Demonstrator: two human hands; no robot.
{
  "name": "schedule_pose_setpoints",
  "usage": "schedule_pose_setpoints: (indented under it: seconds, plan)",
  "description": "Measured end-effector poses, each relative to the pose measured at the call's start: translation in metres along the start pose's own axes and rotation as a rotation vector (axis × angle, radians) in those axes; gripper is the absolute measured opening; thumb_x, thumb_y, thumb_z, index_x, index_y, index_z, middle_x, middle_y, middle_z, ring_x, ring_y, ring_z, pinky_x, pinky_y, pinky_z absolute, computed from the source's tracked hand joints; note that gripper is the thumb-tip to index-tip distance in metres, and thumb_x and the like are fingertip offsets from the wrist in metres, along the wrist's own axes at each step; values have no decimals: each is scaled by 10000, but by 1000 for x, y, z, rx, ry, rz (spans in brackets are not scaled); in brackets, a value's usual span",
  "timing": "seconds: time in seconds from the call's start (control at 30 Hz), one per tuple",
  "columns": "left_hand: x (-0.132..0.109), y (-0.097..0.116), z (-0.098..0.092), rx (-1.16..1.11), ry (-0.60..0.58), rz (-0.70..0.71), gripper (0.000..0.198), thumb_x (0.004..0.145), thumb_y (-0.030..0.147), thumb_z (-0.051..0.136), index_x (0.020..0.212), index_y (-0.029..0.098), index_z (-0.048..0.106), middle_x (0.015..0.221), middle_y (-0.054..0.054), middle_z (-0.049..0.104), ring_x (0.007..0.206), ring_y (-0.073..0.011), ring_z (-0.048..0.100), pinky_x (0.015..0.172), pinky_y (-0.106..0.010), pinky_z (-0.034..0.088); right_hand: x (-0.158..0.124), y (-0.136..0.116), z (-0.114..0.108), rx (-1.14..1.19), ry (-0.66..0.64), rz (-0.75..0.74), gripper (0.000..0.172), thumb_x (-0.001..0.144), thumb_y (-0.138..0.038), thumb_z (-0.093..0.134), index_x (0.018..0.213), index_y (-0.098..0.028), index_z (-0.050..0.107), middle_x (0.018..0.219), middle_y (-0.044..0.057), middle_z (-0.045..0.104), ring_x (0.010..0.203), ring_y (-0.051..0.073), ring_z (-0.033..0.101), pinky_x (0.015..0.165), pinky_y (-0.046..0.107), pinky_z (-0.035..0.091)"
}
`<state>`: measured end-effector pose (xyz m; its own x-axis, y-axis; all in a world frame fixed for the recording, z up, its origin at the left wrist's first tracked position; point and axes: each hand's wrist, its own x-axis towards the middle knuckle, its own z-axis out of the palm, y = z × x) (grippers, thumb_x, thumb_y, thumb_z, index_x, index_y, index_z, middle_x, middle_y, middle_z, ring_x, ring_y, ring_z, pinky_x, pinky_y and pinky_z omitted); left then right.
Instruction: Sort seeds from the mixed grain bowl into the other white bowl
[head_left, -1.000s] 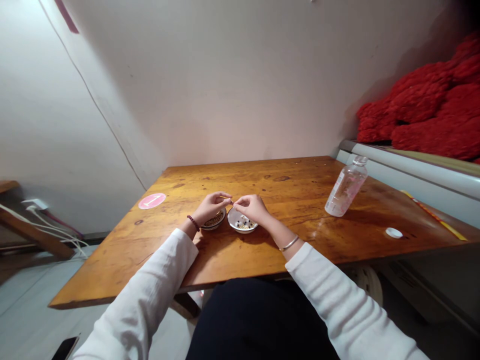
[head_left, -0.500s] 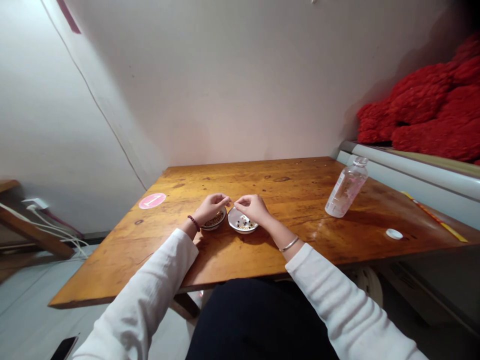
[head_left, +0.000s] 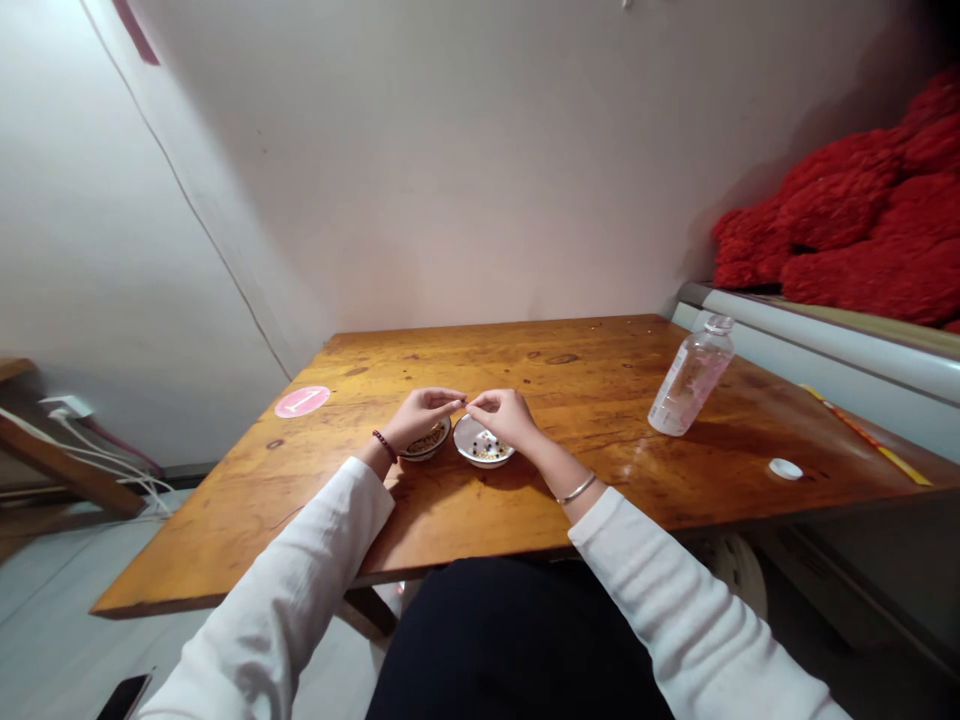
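My left hand (head_left: 417,416) is pinched over a small bowl (head_left: 448,437) that contains many small brownish pieces. A tiny dark speck, perhaps a bead, shows at its fingertips. My right hand (head_left: 504,413) is closed in a pinch over a white dark-rimmed bowl (head_left: 463,434), where small black, white and yellowish bits like beads lie. Thumb and finger of each hand almost meet above the gap between the two bowls. What the right fingers grip is too small to make out. The left bowl is partly hidden by my left hand.
On the wooden table (head_left: 405,520), a clear bottle (head_left: 686,385) stands to the right, with a white cap (head_left: 786,469) and a yellow-orange strip (head_left: 870,437) beyond. A pink round sticker (head_left: 302,402) marks the left side. Red fluffy material (head_left: 862,220) is piled at right.
My left hand's fingertips have come closer to the right ones, and a dark speck now shows at them. My right hand has hardly moved.
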<state>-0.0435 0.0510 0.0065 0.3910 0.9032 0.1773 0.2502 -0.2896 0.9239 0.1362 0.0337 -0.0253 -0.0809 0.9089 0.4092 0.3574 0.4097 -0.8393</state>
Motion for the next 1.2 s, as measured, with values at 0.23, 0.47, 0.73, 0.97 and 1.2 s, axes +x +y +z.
schedule_pose_setpoints:
  seconds: [0.23,0.47,0.73,0.97,1.2]
  plan:
    - [-3,6,-2,101,28,-45,416,722,437,669,1014,148,733,977,-100,735,790,-198,649,645,-252,484,1,1,0,-24,13,17,158,744,-319,648,752,-183,728,756,45,738,706,164,683,673,238,515]
    - [-3,5,-3,111,9,-50,452,727,441,634,1057,144,717,1007,-103,728,794,-198,638,555,-218,430,0,1,-1,-37,35,15,157,744,-313,641,750,-185,732,748,40,735,699,162,681,663,234,510]
    - [-2,6,-3,150,-27,-45,490,746,450,612,1084,106,698,1061,-122,712,854,-200,636,594,-212,434,1,2,0,-43,21,11,155,737,-304,640,755,-183,736,746,38,736,706,164,683,659,232,511]
    - [-2,6,-4,137,-29,-24,476,745,440,616,1066,99,705,1075,-128,708,937,-227,640,727,-253,477,1,3,-1,-47,32,12,141,730,-291,641,744,-185,734,740,35,735,705,165,685,661,232,511]
    - [-2,6,-4,142,-26,-28,462,757,414,611,1081,97,699,1100,-132,699,951,-229,638,741,-260,481,1,2,-1,-58,28,15,144,733,-284,637,747,-182,737,740,40,735,710,166,684,661,230,511]
